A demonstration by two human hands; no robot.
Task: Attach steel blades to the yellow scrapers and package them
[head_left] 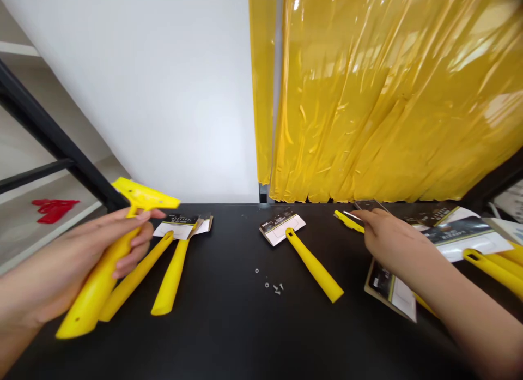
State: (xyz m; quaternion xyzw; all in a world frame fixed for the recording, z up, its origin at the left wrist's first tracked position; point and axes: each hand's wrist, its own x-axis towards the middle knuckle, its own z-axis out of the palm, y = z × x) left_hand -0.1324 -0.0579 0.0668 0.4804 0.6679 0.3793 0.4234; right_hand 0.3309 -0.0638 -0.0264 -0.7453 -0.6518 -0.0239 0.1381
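Note:
A yellow scraper [102, 276] is wrapped in the fingers of my left hand [118, 238], tilted with its wide T-shaped head [147, 195] up. No blade can be made out on that head. My right hand [392, 235] is over the right of the table, fingers drawn together. By its fingertips are a small flat yellow piece [348, 222], a thin white strip and a dark flat item [370, 205]. What the fingers grip is partly hidden. Beneath the right wrist lies a scraper with a card sleeve [394, 293] on its head.
Yellow scrapers in card sleeves lie at left [171, 276], centre [316, 268] and right [496, 271] on the black table [229, 342]. Several small screws and nuts [278, 288] sit mid-table. Behind are a white panel [175, 96] and yellow plastic sheeting [359, 107]. A red object [55, 210] rests on the left shelf.

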